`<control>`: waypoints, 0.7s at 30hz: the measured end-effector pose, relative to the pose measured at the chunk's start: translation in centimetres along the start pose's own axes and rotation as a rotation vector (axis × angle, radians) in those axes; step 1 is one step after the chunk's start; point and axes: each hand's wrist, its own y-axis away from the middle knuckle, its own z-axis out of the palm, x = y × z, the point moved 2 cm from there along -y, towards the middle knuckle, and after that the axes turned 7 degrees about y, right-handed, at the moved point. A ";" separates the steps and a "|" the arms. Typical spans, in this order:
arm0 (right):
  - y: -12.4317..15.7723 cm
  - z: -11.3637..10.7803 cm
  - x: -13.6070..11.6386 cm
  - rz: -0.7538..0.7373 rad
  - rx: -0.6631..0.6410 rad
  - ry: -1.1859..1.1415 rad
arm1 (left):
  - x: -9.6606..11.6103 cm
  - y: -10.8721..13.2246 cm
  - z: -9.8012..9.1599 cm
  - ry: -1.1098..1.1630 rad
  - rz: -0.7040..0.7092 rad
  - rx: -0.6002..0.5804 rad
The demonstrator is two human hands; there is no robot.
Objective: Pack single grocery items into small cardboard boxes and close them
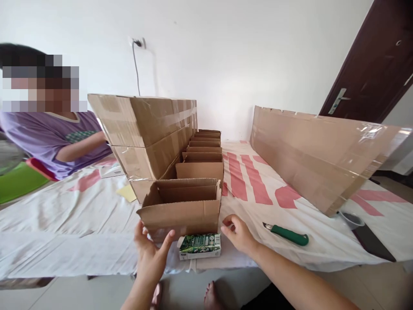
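Note:
An open-topped cardboard box [180,215] stands near the table's front edge, at the near end of a row of cardboard compartments [200,169]. My left hand [151,254] is at its front left corner, thumb spread from the fingers; whether the fingertips touch the cardboard I cannot tell. Close by the box's right side is my right hand [238,234], fingers loosely bent, with nothing visible in it. Between my hands a small green and white printed carton [200,246] lies in front of the box. A green-handled utility knife [288,235] rests right of my right hand.
Taped cardboard boxes [161,133] are stacked along the row's left side. A tall cardboard panel [316,155] stands at the right, near a dark flat object [372,243] and a clear round lid or cup [352,218]. Across the stack, at left, sits a person in purple [51,133].

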 end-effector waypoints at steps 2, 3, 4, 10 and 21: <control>-1.6 0.0 0.8 0.046 0.032 0.054 | 1.6 1.4 0.2 -0.142 0.277 0.070; -2.5 0.2 1.0 0.062 0.038 0.079 | 2.6 2.3 0.3 -0.213 0.458 0.108; -3.4 0.4 1.2 0.074 0.038 0.102 | 3.5 3.4 0.6 -0.260 0.641 0.117; -7.4 1.9 1.1 0.088 0.018 0.196 | 4.6 6.9 3.3 -0.406 0.877 -0.181; -8.7 2.8 1.7 -0.085 -0.054 0.028 | 1.8 4.3 3.2 -0.373 0.384 -0.025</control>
